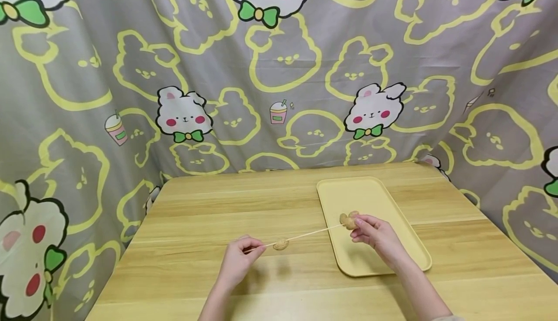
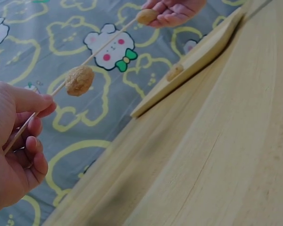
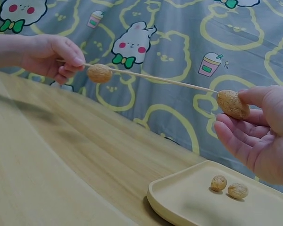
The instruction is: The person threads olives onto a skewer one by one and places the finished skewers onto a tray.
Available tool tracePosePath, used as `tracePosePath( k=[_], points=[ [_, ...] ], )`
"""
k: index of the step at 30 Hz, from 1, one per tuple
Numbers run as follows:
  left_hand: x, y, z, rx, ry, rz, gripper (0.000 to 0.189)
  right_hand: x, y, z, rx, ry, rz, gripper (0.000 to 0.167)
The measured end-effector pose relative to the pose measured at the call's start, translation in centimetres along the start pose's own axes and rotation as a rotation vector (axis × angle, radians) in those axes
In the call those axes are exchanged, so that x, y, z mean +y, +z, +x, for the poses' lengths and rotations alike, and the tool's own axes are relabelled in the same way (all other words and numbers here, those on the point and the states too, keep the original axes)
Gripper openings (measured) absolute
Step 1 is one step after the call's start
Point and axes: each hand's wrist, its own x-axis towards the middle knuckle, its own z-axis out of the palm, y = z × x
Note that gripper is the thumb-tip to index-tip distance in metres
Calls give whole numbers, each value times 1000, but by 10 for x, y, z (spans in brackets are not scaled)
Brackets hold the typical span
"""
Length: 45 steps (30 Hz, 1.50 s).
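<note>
A thin wooden skewer (image 1: 311, 234) spans between the two hands above the table. My left hand (image 1: 239, 258) pinches it near one end with thumb and fingers, and its tail crosses the palm in the left wrist view. Just past those fingers, a brown, wrinkled oval food ball (image 2: 79, 80) is threaded on the stick. At the opposite tip, my right hand (image 1: 377, 236) holds a second brown ball (image 3: 233, 104) between thumb and fingers. The skewer's tip meets this ball's side; whether it has gone in, I cannot tell.
Below the right hand lies a yellow rectangular tray (image 1: 355, 192) on the wooden table (image 1: 209, 205). Two more brown balls sit on it, a smaller ball (image 3: 219, 183) beside a slightly wider ball (image 3: 238, 190). A patterned grey curtain (image 1: 301, 69) hangs around the table's back and sides.
</note>
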Motion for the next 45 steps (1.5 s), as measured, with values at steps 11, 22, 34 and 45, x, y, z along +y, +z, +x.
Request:
tracePosePath(
  k=[11,22,34,45],
  points=[
    [-21,3,4,-8,47,-5,4,3,1,2,32,26,3,16],
    [-24,4,4,-4,54,21,5,6,2,2,31,49,-5,17],
    [-25,2,3,-19,37,31,4,6,3,2,46,116,-14,22],
    [-20,3,2,-16,-11,43,5,8,0,1,54,107,4,17]
  ],
)
